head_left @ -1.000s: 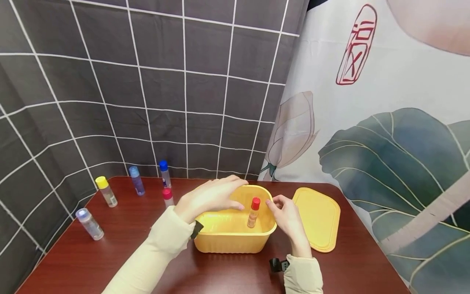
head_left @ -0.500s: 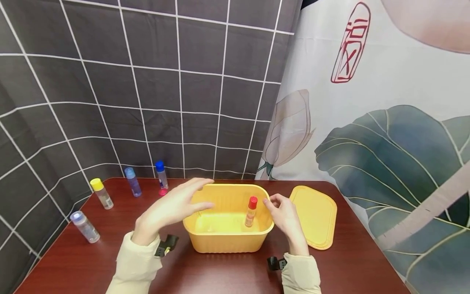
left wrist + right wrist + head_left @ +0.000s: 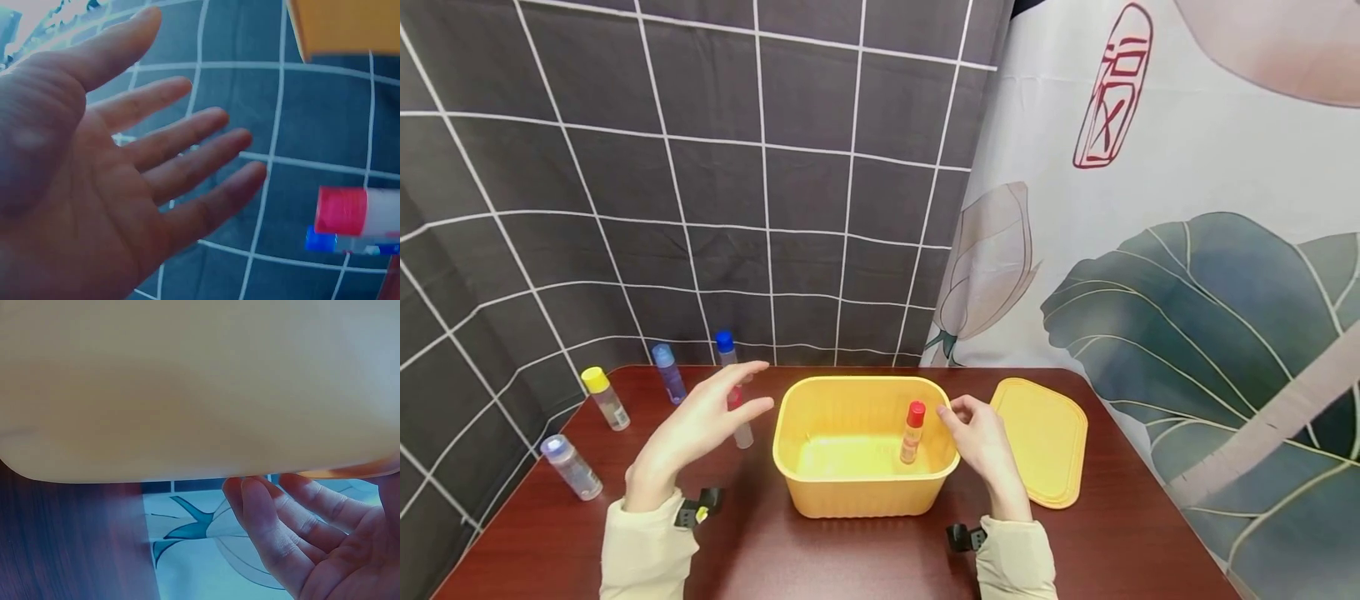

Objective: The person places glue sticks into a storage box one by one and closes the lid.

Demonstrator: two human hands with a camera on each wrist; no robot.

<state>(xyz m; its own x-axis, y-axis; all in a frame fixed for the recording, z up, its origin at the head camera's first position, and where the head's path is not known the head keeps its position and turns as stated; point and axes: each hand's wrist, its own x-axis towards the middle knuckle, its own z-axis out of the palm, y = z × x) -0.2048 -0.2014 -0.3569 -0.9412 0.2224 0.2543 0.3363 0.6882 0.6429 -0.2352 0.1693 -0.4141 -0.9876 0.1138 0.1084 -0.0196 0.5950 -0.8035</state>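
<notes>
An oblong yellow plastic box [image 3: 857, 498] stands on the table with a red-capped small bottle [image 3: 912, 437] upright inside, toward its right end. My right hand [image 3: 981, 437] holds the box's right rim between thumb and fingers; in the right wrist view the fingertips [image 3: 259, 497] meet the box edge. To the left of the box, my left hand [image 3: 696, 425] hovers with spread fingers and holds nothing. Behind it stands a pink-capped bottle [image 3: 743, 435], partly hidden; its cap [image 3: 340, 210] shows plainly in the left wrist view.
A flat yellow lid [image 3: 1041, 446] lies right of the box. More small bottles stand at left: one yellow-capped [image 3: 606, 398], one light-blue-capped [image 3: 670, 373], one clear-capped [image 3: 572, 467], one dark-blue-capped [image 3: 726, 346]. A grid-patterned cloth [image 3: 700, 183] hangs behind the table.
My left hand has moved left, from over the box to beside the pink-capped bottle. My right hand stays at the rim. The red-capped bottle remains inside the box.
</notes>
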